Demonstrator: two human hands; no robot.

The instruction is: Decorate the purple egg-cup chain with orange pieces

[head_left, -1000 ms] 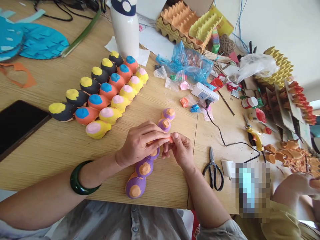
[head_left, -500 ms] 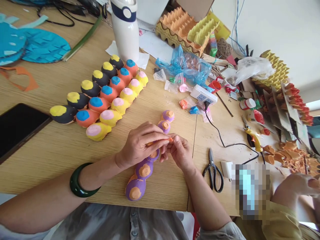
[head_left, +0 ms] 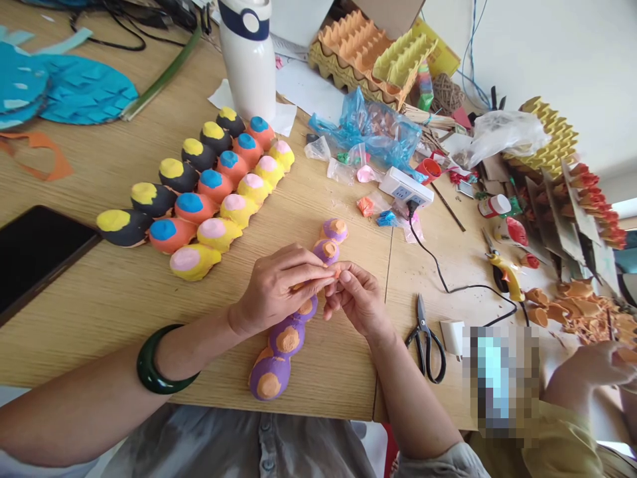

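Observation:
A small piece of orange clay point(head_left: 337, 273) is pinched between my two hands. My left hand point(head_left: 286, 282), with a dark green bangle on the wrist, has its fingers pressed together on the clay from the left. From the right, my right hand point(head_left: 358, 295) grips it between thumb and forefinger. Directly beneath my hands lies a row of purple clay-covered bumps point(head_left: 270, 378) with orange patches on top; my left hand hides its middle part. Up and to the left sit three rows of bumps: black with yellow tops point(head_left: 172, 176), orange with blue tops point(head_left: 196, 207), and yellow with pink tops point(head_left: 194, 263).
A phone point(head_left: 42, 255) lies at the left, and a white bottle point(head_left: 249, 66) stands behind the rows. Black scissors point(head_left: 425, 342), a power strip point(head_left: 405, 187) and its cable are on the right. Egg trays point(head_left: 353, 50) are at the back. Another person's hand point(head_left: 587, 372) shows far right.
My right thumb and fingers have closed in over the tip of the orange clay, so less of it shows. The other person's hand has shifted slightly.

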